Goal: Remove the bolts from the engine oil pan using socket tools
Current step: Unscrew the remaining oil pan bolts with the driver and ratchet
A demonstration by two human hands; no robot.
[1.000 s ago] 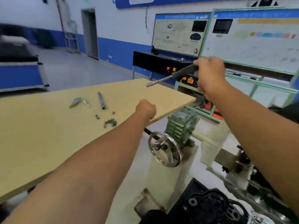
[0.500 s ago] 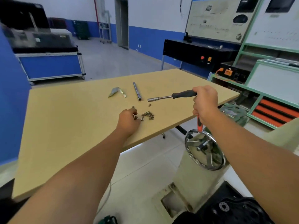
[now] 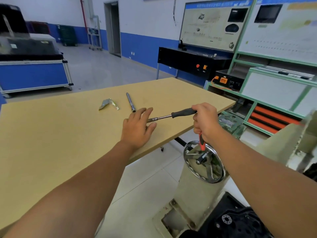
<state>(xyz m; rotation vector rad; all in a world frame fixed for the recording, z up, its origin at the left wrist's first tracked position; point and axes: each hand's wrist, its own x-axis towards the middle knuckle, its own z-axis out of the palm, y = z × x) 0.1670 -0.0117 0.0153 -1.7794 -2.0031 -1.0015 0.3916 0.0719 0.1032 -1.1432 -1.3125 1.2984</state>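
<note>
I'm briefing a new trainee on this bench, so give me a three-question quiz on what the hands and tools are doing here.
1. True or false: the left hand grips the socket driver.
2. Which hand holds the driver's black handle? A) left B) right C) neither
3. Fill in: the loose extension bar lies on the ____.

Key:
1. False: it lies open, fingers spread, on the table.
2. B: the right hand.
3. Table, beside a bent metal bracket.

left hand [image 3: 137, 128] flat on table [image 3: 51, 134] | right hand [image 3: 206, 120] grips socket driver [image 3: 171, 115]
</note>
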